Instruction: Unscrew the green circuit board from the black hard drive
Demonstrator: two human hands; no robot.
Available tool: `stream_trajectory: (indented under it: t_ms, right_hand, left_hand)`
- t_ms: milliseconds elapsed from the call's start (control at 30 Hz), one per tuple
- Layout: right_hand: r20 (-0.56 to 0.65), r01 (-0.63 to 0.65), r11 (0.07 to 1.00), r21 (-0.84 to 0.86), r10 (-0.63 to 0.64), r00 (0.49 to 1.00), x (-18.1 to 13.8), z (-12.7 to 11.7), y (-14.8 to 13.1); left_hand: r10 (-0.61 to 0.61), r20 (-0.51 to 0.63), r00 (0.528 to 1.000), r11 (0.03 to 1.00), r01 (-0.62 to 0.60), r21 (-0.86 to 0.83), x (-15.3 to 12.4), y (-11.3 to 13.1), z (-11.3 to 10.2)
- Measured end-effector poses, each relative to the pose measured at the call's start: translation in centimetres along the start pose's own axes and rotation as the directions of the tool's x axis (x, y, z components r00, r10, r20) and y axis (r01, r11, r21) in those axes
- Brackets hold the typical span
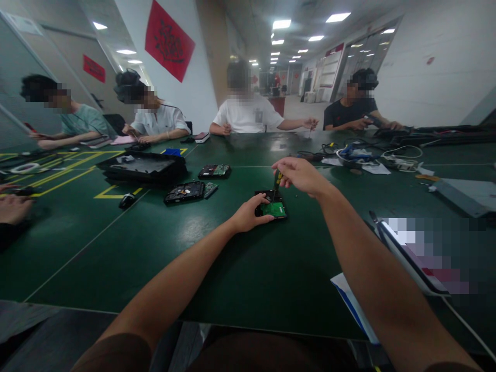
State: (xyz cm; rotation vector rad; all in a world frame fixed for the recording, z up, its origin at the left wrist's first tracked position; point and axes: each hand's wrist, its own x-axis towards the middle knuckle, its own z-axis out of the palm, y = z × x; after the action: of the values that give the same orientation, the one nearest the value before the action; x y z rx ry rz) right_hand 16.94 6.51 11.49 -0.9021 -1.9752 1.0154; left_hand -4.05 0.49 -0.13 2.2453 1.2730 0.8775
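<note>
A black hard drive (267,196) with a green circuit board (273,209) on top lies on the dark green table (163,258) in front of me. My left hand (248,214) grips its left edge, fingers closed round it. My right hand (298,174) is above the drive, fingers closed on the handle of a screwdriver (276,182) that stands upright with its tip down on the drive.
Two more opened drives (185,191) (215,171) and a black tray (141,166) lie to the left, with a mouse (126,200) nearby. Cables (360,152) and papers sit at right. A phone (406,258) lies near my right arm. Several people sit around the table.
</note>
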Motion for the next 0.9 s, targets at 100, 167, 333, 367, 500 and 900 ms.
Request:
stream_trajectory:
  t_ms: [100,167,333,367,500,900]
  right_hand:
    - [-0.097,-0.012,0.993,-0.12,0.0,0.995,0.12,-0.27,0.17]
    - [-0.137,-0.049,0.988,-0.144,0.03,0.99,0.17,-0.39,0.21]
    - [-0.074,-0.027,0.998,-0.06,0.022,0.997,0.07,-0.2,0.05]
    - [-0.058,-0.019,0.999,-0.041,0.016,0.998,0.03,-0.12,0.02]
    - [-0.035,-0.015,0.999,-0.028,0.014,0.999,-0.06,-0.01,0.01]
    - [-0.036,-0.015,0.998,-0.061,0.012,0.999,-0.02,-0.12,0.03]
  left_hand:
    - [-0.005,-0.003,1.0,1.0,0.005,0.012,0.0,-0.11,0.04]
    - [-0.006,-0.003,1.0,1.0,0.006,0.021,0.0,-0.14,0.04]
    - [0.004,-0.005,1.0,1.0,-0.004,0.016,0.01,-0.05,0.05]
    - [0.004,-0.005,1.0,1.0,-0.004,0.015,0.01,-0.04,0.06]
    - [-0.009,0.0,1.0,1.0,0.009,0.004,0.02,-0.03,0.07]
    - [0.009,-0.001,1.0,1.0,-0.009,-0.005,-0.03,0.34,-0.12]
